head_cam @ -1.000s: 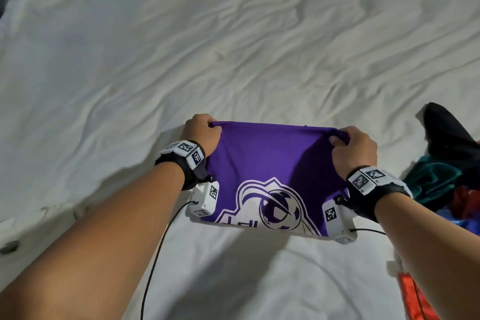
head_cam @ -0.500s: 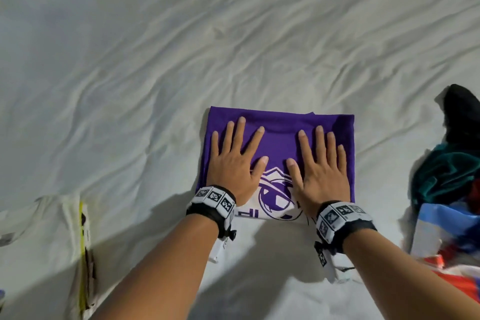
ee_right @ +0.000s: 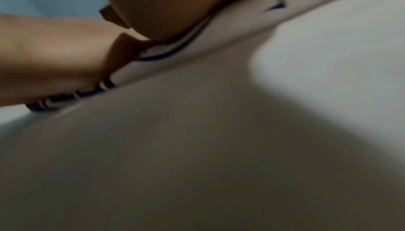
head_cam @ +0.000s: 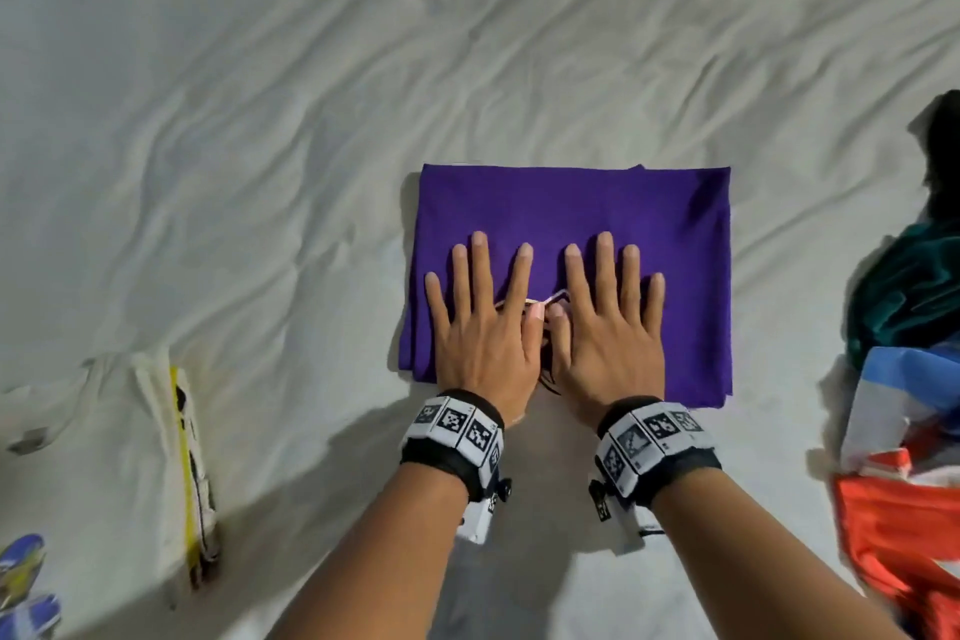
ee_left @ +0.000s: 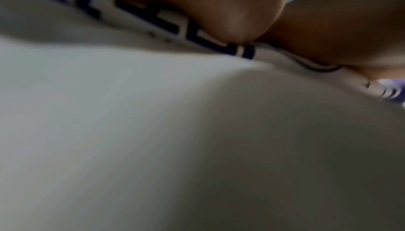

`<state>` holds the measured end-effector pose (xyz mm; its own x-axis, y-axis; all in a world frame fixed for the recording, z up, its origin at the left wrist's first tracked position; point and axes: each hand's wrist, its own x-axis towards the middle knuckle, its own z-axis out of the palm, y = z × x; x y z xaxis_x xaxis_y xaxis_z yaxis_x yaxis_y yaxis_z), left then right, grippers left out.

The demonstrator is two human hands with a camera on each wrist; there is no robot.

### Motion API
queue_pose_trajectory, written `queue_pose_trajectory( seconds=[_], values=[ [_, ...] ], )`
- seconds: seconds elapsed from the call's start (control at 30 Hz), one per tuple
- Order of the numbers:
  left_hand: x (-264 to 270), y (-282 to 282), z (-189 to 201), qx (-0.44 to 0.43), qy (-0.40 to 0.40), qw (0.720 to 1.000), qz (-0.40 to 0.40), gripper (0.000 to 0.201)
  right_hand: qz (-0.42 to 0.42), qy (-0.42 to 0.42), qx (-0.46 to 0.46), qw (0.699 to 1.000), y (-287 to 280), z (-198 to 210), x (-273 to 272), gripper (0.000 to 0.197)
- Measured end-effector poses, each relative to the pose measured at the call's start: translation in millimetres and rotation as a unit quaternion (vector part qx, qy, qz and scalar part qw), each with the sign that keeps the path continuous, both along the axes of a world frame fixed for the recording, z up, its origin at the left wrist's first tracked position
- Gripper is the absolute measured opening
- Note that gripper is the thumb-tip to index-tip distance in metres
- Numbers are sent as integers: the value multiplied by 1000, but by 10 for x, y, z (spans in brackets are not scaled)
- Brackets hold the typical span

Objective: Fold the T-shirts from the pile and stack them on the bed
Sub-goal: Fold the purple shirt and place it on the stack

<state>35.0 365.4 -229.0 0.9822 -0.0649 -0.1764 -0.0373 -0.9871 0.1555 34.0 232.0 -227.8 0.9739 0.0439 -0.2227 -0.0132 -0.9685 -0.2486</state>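
Head view shows a purple T-shirt [head_cam: 571, 208] folded into a flat rectangle on the wrinkled white bed sheet [head_cam: 311, 68], its long axis running left to right and its neat folded edge on the far side. Both hands lie flat on its near half with fingers straight and spread — the left hand [head_cam: 480, 327] and right hand [head_cam: 608, 327] side by side, thumbs touching over a white printed logo. The cloth looks smooth and matte. To the right sits a crumpled pile of clothes [head_cam: 904, 327] in teal, black, blue and orange; a folded white shirt [head_cam: 171, 431] lies at the left. Wrist views are blurred — palm heels pressing printed fabric.
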Motion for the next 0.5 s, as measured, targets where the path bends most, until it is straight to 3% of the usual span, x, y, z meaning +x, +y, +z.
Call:
queue_pose_trajectory(
  seconds=[0.3,0.5],
  values=[
    [5,327,-19,38,7,999,-3,70,-19,-3,-38,999,-523,-62,-97,65],
    [87,447,57,79,40,996,-28,65,-24,4,-23,999,-668,-68,-119,61]
  ],
)
